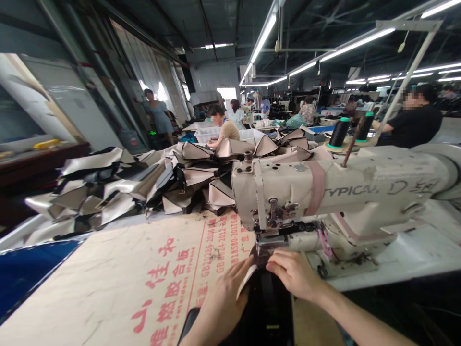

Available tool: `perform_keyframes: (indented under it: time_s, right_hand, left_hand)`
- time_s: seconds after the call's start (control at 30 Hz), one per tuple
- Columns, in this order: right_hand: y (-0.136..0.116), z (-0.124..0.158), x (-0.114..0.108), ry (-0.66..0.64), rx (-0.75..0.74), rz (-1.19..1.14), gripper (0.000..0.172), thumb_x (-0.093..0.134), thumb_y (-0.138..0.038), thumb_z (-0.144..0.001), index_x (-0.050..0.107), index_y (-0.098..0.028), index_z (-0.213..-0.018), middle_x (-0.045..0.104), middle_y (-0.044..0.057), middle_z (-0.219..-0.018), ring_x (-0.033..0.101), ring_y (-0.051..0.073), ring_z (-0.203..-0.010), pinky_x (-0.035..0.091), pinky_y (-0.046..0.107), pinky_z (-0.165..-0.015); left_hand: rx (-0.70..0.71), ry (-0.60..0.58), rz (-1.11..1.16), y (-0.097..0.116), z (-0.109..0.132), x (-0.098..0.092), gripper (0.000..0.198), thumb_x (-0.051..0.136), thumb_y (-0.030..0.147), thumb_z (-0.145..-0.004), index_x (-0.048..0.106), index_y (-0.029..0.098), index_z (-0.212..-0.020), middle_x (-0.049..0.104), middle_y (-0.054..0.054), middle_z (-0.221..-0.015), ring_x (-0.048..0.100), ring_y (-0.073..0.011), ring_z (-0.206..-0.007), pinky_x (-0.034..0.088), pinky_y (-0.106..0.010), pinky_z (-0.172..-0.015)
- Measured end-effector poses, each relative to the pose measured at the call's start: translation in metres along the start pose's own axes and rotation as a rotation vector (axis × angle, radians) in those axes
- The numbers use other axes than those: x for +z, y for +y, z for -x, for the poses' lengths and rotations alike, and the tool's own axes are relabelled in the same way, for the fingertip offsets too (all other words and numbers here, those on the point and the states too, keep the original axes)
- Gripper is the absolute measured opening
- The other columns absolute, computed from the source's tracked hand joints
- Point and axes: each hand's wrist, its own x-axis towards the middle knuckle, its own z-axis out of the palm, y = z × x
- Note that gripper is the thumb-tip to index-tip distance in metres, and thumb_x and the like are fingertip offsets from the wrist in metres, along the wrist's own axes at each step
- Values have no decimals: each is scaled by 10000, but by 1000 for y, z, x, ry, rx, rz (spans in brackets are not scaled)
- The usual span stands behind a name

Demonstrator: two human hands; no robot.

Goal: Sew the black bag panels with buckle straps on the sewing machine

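Note:
Just in front of the needle area of a cream-coloured sewing machine (284, 192), both my hands hold a black bag piece (268, 298) with a pale edge. My left hand (228, 290) is closed around its left side, with the pale strip (248, 278) showing between thumb and fingers. On the right, my right hand (293, 271) pinches the upper edge close to the presser foot, fingers bent together. The piece's far edge lies at the machine's arm; the needle itself I cannot make out. Its lower part hangs down toward me in shadow.
A plywood board (144, 278) with red print extends to the left. Behind it is a large heap of pale and black bag pieces (137, 182). Black thread cones (338, 133) stand behind the machine. Several people work farther back, including a person in black (414, 120) at right.

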Motion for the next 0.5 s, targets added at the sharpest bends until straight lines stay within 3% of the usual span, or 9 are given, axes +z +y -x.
perform_keyframes:
  time_s: [0.07, 0.13, 0.2, 0.27, 0.37, 0.5]
  right_hand:
    - [2, 0, 0, -15, -29, -3, 289, 404, -289, -934, 567, -156, -735, 545, 21, -722, 503, 128, -717, 352, 229, -652]
    - [4, -1, -1, -36, -55, -8, 311, 412, -318, -929, 577, -159, -718, 539, 21, -696, 497, 131, -701, 354, 234, -645]
    - [6, -3, -1, -44, -65, -12, 328, 417, -333, -925, 586, -160, -704, 537, 18, -677, 494, 130, -681, 355, 235, -636]
    - [7, -4, -3, -33, -46, -15, 334, 407, -328, -929, 589, -158, -706, 546, 19, -688, 500, 128, -683, 357, 234, -641]
    - [7, -6, -8, -8, 6, -24, 337, 390, -305, -935, 585, -153, -706, 554, 15, -697, 513, 122, -682, 355, 227, -640]
    - [1, -8, -8, 15, 68, -49, 338, 409, -295, -923, 581, -153, -669, 556, 2, -659, 512, 112, -631, 320, 215, -582]
  left_hand:
    - [51, -62, 42, 2, -8, 0, 557, 385, 53, -729, 490, 229, -1247, 535, -42, -1276, 471, -185, -1179, 336, -337, -1017]
    - [106, -212, 64, 4, -19, -11, 491, 379, 43, -708, 592, 239, -1104, 647, -26, -1100, 574, -180, -1015, 414, -294, -906]
    - [145, -381, 52, 4, -28, -28, 343, 430, 92, -714, 648, 235, -937, 689, -2, -905, 605, -177, -826, 444, -255, -761]
    - [150, -468, 36, 0, -33, -44, 189, 467, 201, -764, 651, 213, -810, 660, 19, -736, 565, -152, -672, 418, -224, -638]
    - [73, -477, 92, -11, -31, -49, 345, 412, 417, -842, 602, 174, -689, 518, 42, -564, 426, -102, -522, 326, -200, -512]
    - [-18, -343, 287, -24, -33, -36, 470, 339, 513, -863, 556, 144, -669, 431, 46, -563, 350, -83, -528, 294, -198, -506]
